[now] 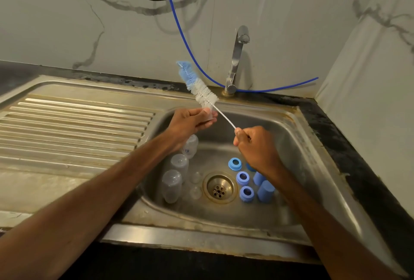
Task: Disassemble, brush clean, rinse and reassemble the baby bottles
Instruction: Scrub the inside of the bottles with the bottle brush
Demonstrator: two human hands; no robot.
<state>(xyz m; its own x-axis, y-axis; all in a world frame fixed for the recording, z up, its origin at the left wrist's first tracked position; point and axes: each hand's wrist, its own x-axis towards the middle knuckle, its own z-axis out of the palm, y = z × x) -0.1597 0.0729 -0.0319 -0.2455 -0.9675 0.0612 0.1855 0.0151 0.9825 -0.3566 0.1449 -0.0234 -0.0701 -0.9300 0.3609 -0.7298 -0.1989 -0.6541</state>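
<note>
Dim, yellowish light is spreading softly over the wall [67, 21]. The tap [237, 55] is casting a faint shadow to its right, so light is coming from the left. Pale glare is streaking the draining board [67, 127]. The right hand [257, 147] is blurring slightly; the wide lens is bending the edges of the sink [298, 149].

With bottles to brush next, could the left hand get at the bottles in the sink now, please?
Likely yes for reach: the bottles lie uncovered just below the left hand, but it holds a small clear piece to set down first.
</note>
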